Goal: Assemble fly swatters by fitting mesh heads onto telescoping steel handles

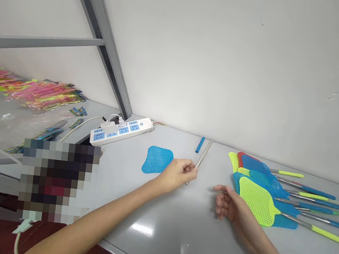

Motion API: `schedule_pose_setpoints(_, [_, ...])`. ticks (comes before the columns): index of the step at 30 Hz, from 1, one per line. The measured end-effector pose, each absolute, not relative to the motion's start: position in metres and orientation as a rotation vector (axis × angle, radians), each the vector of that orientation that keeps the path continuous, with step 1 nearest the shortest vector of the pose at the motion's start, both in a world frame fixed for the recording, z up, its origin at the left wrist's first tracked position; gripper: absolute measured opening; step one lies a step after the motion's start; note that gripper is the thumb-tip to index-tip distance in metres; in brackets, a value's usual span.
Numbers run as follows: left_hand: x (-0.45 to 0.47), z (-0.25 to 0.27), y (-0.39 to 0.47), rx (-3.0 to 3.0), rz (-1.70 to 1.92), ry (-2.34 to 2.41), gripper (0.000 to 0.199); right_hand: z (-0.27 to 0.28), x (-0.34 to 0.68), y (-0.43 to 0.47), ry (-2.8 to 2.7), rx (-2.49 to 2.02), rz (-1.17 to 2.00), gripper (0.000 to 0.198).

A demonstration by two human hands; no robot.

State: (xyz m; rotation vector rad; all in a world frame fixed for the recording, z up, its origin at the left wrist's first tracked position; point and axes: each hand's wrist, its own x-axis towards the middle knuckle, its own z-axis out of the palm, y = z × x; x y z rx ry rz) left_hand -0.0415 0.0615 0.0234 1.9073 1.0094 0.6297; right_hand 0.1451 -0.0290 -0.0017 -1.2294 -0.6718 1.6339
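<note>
Over the middle of the table, my left hand (178,174) is closed round a thin metal rod (205,152), which slants up and away from the fingers. Just left of this hand lies a loose blue mesh fly swatter head (157,160). Beyond the hand, beside the rod's far end, rests a short blue tube (200,144), probably a handle sleeve. My right hand (228,205) hovers with its index finger stretched out, the other fingers half bent, and nothing in it. To its right is a pile of fly swatters, a yellow one (257,200) on top.
A white power strip (123,131) with plugs and cables sits near the back left. A grey metal frame (105,46) rises behind it. Farther left lie bagged pink and yellow items (47,94). A pale wall (225,68) borders the grey table (158,227).
</note>
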Motion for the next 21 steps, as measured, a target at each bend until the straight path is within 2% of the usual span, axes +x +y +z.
schedule_pose_setpoints(3, [-0.043,0.012,0.053,1.943,0.534,0.888,0.024,-0.004,0.131,-0.010,-0.672,-1.072,1.731,0.036])
schedule_pose_setpoints(8, [-0.046,0.004,0.054,1.934,0.420,0.770,0.021,-0.013,0.117,0.019,-0.632,-0.966,1.651,0.025])
schedule_pose_setpoints(15, [-0.052,-0.001,0.063,1.785,0.488,0.865,0.030,-0.022,0.113,0.032,-0.530,-0.865,1.571,0.018])
schedule_pose_setpoints(21, [-0.056,0.000,0.063,1.944,0.578,0.996,0.030,-0.022,0.115,0.031,-0.474,-0.807,1.589,0.020])
